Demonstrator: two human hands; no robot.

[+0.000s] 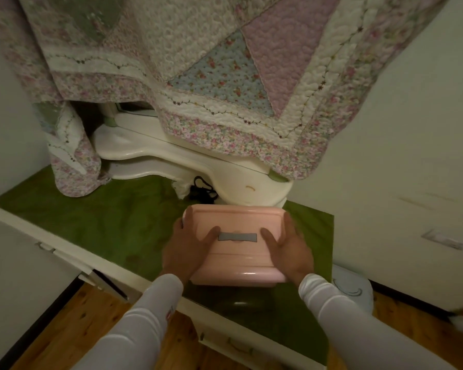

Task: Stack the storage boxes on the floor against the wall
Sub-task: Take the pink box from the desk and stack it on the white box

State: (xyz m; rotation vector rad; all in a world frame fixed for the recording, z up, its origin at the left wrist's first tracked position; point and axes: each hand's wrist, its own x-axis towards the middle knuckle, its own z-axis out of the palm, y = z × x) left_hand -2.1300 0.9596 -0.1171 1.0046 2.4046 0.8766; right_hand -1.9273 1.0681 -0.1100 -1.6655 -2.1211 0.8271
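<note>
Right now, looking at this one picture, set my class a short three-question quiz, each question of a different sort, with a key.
1. True or false: only the left hand grips the pink box.
2. The top below the box is: A red, B green, C blue.
3. Fill in: the floral cloth hanging behind the box is a ____.
Key: 1 false, the right hand grips it too; 2 B; 3 quilt.
</note>
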